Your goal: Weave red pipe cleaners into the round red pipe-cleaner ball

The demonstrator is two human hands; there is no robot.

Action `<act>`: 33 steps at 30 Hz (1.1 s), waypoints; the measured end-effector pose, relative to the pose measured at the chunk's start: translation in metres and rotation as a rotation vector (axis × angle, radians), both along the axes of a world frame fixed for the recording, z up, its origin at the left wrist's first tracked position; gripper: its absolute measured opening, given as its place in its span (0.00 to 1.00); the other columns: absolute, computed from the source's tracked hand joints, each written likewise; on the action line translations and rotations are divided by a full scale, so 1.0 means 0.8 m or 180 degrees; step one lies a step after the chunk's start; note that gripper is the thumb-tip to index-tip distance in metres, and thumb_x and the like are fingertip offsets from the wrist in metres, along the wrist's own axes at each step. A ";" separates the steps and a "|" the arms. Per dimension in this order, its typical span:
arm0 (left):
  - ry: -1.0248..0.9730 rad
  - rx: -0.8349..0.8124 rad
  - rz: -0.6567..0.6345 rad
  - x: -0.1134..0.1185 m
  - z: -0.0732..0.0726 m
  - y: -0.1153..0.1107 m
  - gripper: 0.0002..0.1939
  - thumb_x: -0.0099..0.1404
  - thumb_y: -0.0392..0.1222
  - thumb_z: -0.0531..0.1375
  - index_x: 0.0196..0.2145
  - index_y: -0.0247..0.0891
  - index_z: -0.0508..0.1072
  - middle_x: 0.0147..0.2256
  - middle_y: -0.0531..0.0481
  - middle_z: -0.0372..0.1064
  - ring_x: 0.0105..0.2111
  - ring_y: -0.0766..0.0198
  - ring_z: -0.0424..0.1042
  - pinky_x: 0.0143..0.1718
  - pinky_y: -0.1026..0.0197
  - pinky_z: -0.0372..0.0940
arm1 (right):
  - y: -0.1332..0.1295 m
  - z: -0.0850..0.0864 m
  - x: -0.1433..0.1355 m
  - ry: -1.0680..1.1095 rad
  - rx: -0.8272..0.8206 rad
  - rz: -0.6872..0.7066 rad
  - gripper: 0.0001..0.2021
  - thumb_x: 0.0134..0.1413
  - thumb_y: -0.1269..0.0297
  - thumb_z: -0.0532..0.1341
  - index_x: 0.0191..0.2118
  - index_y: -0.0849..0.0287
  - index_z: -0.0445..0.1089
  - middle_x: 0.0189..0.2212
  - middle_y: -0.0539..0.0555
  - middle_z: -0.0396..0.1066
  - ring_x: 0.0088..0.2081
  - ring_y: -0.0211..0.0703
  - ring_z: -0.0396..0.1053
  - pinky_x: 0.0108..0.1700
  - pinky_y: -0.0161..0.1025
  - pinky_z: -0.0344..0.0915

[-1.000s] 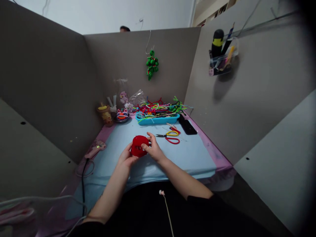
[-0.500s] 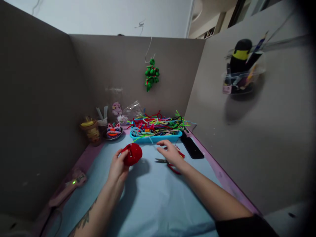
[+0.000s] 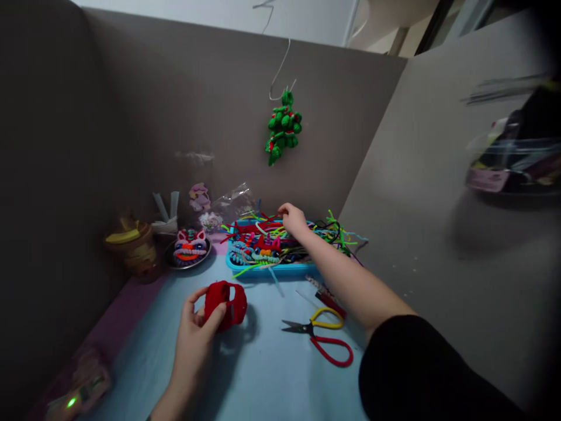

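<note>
My left hand (image 3: pixel 193 330) grips a rounded red fuzzy piece (image 3: pixel 218 304) with openings in it, thumb on its near face, held above the blue cloth. Over the back of a blue tray (image 3: pixel 284 270) reaches my right hand (image 3: pixel 294 221), its fingers curled together among the pipe cleaners (image 3: pixel 324 237). Whatever is between those fingertips is too small to make out. Many colours of pipe cleaners fill the tray, along with small figures (image 3: pixel 265 248) at its front left. Scissors (image 3: pixel 309 329) with one yellow and one red handle lie spread on the cloth.
A pink and purple fuzzy animal head (image 3: pixel 190 248) sits in a metal dish (image 3: pixel 169 257), beside a brown cup (image 3: pixel 135 251). A green fuzzy ornament (image 3: pixel 283 128) hangs on the back panel. At lower left is a device with a green light (image 3: pixel 72 402).
My right hand has moved forward from above the scissors to the back of the tray. The red piece has turned in my left hand. The view has shifted.
</note>
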State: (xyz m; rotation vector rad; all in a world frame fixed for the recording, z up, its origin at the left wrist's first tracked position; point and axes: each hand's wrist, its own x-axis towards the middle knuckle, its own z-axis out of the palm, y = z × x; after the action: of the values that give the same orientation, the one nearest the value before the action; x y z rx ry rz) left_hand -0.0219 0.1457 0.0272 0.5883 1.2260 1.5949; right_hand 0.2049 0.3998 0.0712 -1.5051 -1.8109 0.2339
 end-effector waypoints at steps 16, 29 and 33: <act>-0.0298 -0.0649 -0.0180 -0.006 0.002 -0.008 0.41 0.34 0.46 0.76 0.47 0.46 0.66 0.27 0.49 0.78 0.22 0.52 0.76 0.24 0.56 0.69 | 0.086 -0.004 0.019 -0.1514 -0.0226 0.1046 0.07 0.46 0.72 0.68 0.33 0.53 0.78 0.34 0.52 0.78 0.43 0.45 0.69 0.49 0.40 0.61; -0.0274 -0.0639 -0.0119 -0.009 0.012 -0.008 0.39 0.36 0.44 0.76 0.46 0.45 0.66 0.27 0.50 0.78 0.19 0.56 0.74 0.23 0.58 0.69 | 0.014 0.121 0.087 -0.3312 0.0467 0.0068 0.12 0.58 0.75 0.58 0.37 0.54 0.79 0.38 0.59 0.75 0.44 0.48 0.69 0.45 0.42 0.59; -0.0175 -0.0570 -0.0093 -0.010 0.013 -0.008 0.39 0.37 0.44 0.75 0.47 0.44 0.66 0.26 0.50 0.77 0.20 0.56 0.75 0.23 0.59 0.69 | -0.027 0.147 0.103 -0.3528 0.0087 -0.0560 0.12 0.56 0.77 0.58 0.36 0.59 0.79 0.38 0.62 0.76 0.42 0.53 0.71 0.40 0.44 0.61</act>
State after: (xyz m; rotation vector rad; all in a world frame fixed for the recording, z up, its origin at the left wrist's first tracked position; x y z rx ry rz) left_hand -0.0295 0.1389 0.0379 0.4434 1.2972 1.4495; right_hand 0.2873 0.3785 0.1886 -1.9331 -2.4152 -0.8775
